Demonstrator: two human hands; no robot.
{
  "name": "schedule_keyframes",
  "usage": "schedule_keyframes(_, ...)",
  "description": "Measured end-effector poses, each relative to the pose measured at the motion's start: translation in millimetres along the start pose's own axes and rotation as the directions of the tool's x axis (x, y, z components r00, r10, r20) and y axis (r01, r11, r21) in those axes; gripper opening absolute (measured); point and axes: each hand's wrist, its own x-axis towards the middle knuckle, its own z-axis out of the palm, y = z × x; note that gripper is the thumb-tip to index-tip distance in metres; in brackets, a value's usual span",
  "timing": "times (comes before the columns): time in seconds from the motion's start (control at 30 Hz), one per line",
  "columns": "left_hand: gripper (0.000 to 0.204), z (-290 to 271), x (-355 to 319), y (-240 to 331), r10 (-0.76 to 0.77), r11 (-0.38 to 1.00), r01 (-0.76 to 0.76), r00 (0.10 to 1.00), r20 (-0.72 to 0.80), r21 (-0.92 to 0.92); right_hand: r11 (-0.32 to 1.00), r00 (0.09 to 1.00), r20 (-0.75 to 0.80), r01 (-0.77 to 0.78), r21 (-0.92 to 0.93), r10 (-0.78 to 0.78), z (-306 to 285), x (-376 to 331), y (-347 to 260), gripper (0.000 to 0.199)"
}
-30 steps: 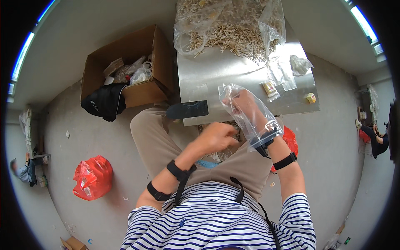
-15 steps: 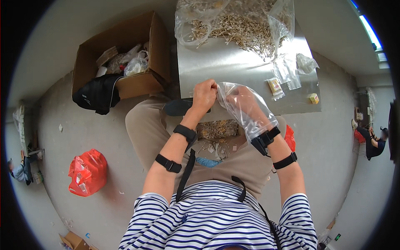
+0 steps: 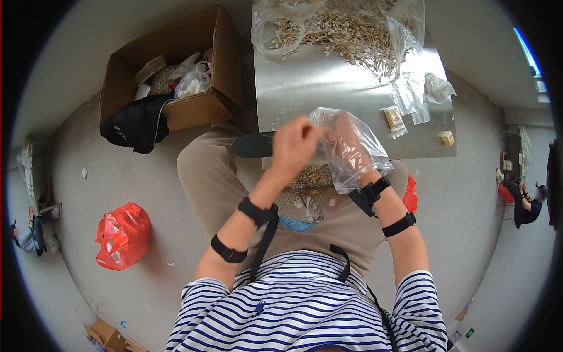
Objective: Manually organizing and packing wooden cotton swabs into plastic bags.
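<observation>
- Lying on the grey floor at the far left is a red plastic bag (image 3: 122, 234), crumpled and well apart from the seated person.
- Standing above it, an open cardboard box (image 3: 202, 111) holds scraps of paper and clear wrapping, with a black cloth (image 3: 135, 124) draped over its front corner.
- Next to the box is a shiny metal table (image 3: 311, 82), its near edge over the person's beige-clad knees.
- Heaped at the table's far end is a pile of thin pale sticks (image 3: 346, 32), partly covered by loose clear film.
- The left hand (image 3: 296, 144) is raised above the table's near edge, its fingers closed on the rim of a clear plastic bag (image 3: 358, 158).
- A black flat object (image 3: 253, 145) lies on the lap just left of that hand.
- More pale sticks (image 3: 311, 176) rest in a small heap on the lap, beneath the two hands.
- The right hand (image 3: 347, 141) is pushed inside the clear bag, seen through the film; whether its fingers grip anything cannot be told.
- The two hands sit close together, the bag spanning both.
- Black straps circle both forearms.
- Further right on the table lie a small banded bundle of sticks (image 3: 396, 120), a crumpled clear bag (image 3: 437, 88) and a little yellow block (image 3: 447, 138).
</observation>
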Motion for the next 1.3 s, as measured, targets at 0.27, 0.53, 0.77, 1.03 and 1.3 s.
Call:
schedule_keyframes(0.27,0.019,28,-33,21,0.110,0.986,-0.088,0.980,0.164,-0.139,0.884,0.936,0.020,-0.338,0.323,0.351,-3,20,24,0.068)
schedule_keyframes(0.53,0.005,24,-32,20,0.038,0.964,-0.014,0.996,0.085,-0.266,0.599,0.953,0.173,0.293,-0.746,-0.250,-5,1,-13,0.055)
schedule_keyframes(0.77,0.005,35,-28,28,0.135,0.941,-0.127,0.991,0.001,-0.315,0.970,0.930,0.354,0.168,-0.178,-0.096,-17,8,24,0.050)
schedule_keyframes(1.03,0.006,28,-26,43,-0.020,0.679,0.149,0.983,0.185,-0.719,0.860,0.844,0.483,-0.411,0.301,0.234,-22,-7,14,0.050)
schedule_keyframes(1.3,0.026,-20,0,-39,-0.130,0.975,0.106,0.985,-0.116,-0.193,0.186,0.510,0.537,0.818,-0.544,-0.672,4,4,-29,0.061)
